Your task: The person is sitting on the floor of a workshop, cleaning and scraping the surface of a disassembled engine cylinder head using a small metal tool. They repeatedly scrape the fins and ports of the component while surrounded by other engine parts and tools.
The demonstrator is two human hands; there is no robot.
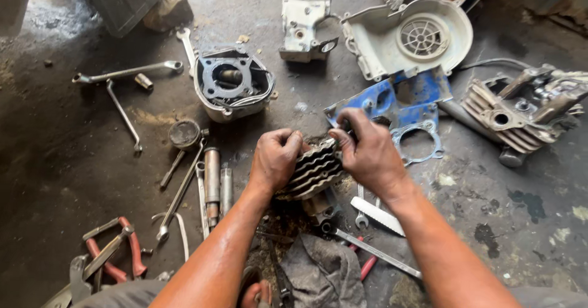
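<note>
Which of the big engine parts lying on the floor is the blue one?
The flat cover just beyond the right hand. The fan housing behind it is white, and the finned head is bare grey metal.

Single head-worn camera is looking steeply down from above the person's forearms; it is facing forward onto the concrete floor; it is sitting close over the hands at frame centre; scattered parts are filling the edges.
</note>
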